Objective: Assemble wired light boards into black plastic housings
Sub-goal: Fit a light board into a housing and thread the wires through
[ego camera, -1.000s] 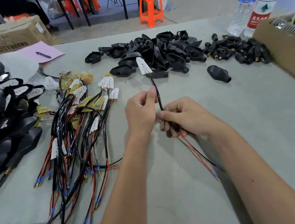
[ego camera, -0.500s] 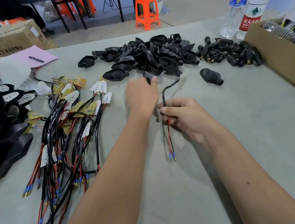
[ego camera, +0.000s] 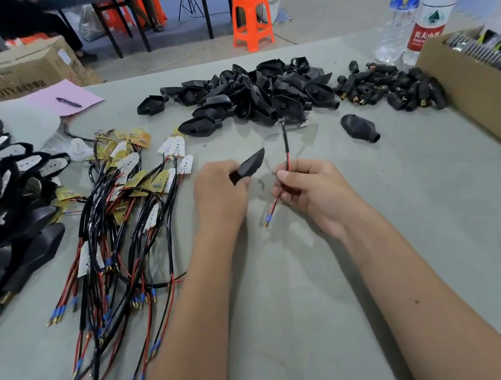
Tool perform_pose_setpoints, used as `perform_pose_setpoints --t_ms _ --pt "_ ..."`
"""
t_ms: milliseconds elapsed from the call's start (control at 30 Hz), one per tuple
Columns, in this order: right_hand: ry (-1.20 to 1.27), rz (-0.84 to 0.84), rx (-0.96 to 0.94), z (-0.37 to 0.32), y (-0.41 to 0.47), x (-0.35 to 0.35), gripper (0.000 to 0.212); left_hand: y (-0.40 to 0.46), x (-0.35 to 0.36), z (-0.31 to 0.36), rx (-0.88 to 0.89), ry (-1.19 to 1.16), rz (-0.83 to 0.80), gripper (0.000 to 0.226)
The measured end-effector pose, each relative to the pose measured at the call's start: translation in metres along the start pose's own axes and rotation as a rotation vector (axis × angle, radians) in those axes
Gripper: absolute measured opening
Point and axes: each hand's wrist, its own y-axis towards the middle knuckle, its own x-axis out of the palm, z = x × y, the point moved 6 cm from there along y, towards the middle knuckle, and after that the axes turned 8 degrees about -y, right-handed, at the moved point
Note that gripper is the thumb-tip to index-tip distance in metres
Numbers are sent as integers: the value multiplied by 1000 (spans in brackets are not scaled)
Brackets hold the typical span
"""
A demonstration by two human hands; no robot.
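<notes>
At the grey worktable [ego camera: 401, 267], the left hand [ego camera: 217, 192] grips a black tapered plastic housing [ego camera: 248, 167] — just beside it, the right hand [ego camera: 309, 187] pinches a red-and-black wired lead [ego camera: 286, 153] (its light board lies hidden by the housing pile [ego camera: 253, 95]), seemingly poised for threading.

Open desk [ego camera: 326, 274] straight ahead between both forearms. Blocked left by the wired board tangle [ego camera: 119, 231], blocked beyond by the housing heap [ego camera: 253, 95]. Cardboard box [ego camera: 471, 94] walling off the far right.
</notes>
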Motion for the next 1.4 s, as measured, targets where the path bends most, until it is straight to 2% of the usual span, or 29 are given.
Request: perform_pose_setpoints --t_ms 133,233,333,400,467,567,700,767,867,967,1033,1267,1400 --pt "153 -42 -86 -4 0 5 19 -34 -6 -6 75 61 -77 31" --pt "-18 -10 -211 -11 -1 3 19 -43 -10 -3 141 -46 -46 33" --pt "-257 109 -275 -12 1 -1 18 -39 -17 -8 94 -169 -2 31" --pt "-238 184 -246 -7 4 -4 17 -36 -18 -9 53 -228 0 32" --pt "-202 246 -222 -1 6 -8 16 -37 -20 -8 45 -254 0 43" --pt "-204 287 -233 2 7 -13 3 -37 -24 -9 48 -274 25 59" --pt "-213 339 -295 -3 2 -14 9 -35 -22 -11 1 -299 33 33" --pt "-168 351 -319 -6 0 -14 7 -35 -22 -12 -5 -299 49 28" --pt "-151 354 -302 -4 0 -15 8 -35 -20 -12 -4 -289 58 24" --pt "-277 388 -290 -1 1 -14 6 -35 -18 -14 -7 -187 63 23" --pt "-336 414 -289 0 0 -13 11 -35 -21 -16 -25 -124 96 24" --pt "-191 310 -291 -1 2 -7 15 -33 -19 -18 -80 -220 90 25" --pt "-281 278 -274 4 4 -5 12 -34 -15 -17 -97 -272 70 27"
